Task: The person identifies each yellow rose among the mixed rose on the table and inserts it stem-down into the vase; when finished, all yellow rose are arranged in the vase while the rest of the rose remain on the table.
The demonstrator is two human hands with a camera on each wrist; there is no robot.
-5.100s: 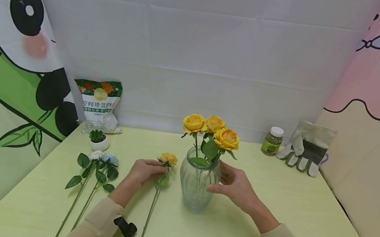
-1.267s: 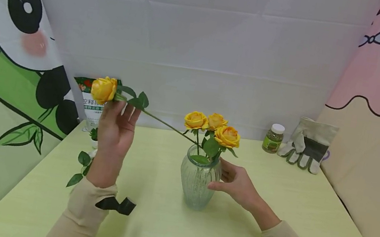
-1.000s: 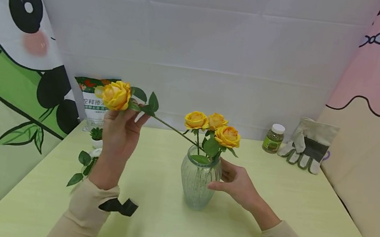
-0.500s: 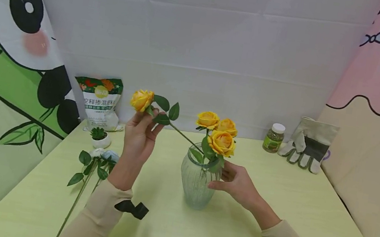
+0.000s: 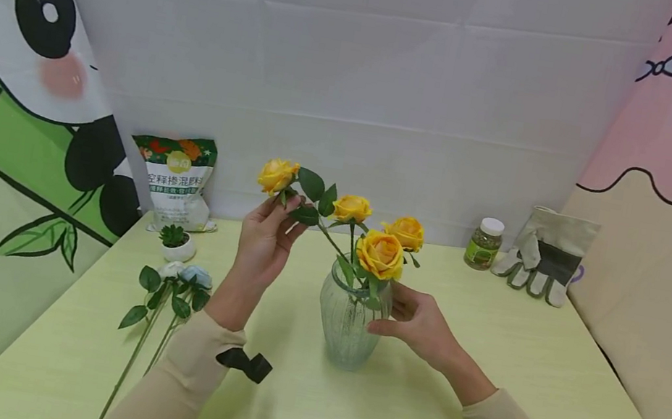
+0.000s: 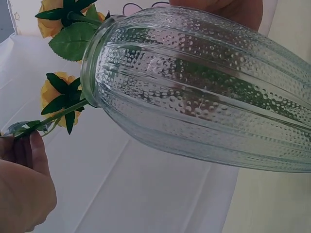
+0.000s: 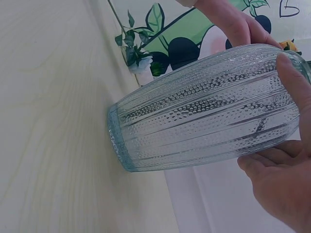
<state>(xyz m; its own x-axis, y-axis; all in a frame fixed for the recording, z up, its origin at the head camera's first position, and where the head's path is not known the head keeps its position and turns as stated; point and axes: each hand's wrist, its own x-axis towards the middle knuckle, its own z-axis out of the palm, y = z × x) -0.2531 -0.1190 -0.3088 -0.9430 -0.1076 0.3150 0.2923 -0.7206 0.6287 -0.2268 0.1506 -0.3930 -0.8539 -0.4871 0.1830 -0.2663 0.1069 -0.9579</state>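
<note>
My left hand [image 5: 265, 242] pinches a yellow rose [image 5: 277, 176] just below its bloom, left of and above a ribbed clear glass vase [image 5: 349, 336]. The rose leans outward, its stem slanting down into the vase's mouth. Three other yellow roses [image 5: 382, 254] stand in the vase, blooms above the rim. My right hand [image 5: 422, 329] grips the vase's right side near the top. In the right wrist view, the thumb and fingers of that hand [image 7: 286, 189] lie on opposite sides of the glass, and the vase base [image 7: 120, 138] sits on the table.
A white rose [image 5: 171, 269] and a blue rose [image 5: 195, 277] lie at the left, stems toward me. Behind them are a small potted succulent [image 5: 177, 244] and a fertilizer bag [image 5: 178, 184]. A lidded jar [image 5: 483, 246] and work gloves [image 5: 546, 256] are at the back right.
The yellow rose, lying on the table at first, was lifted and its stem put into the vase. My left hand then moved right with it; the other roses shifted. My right hand stayed on the vase.
</note>
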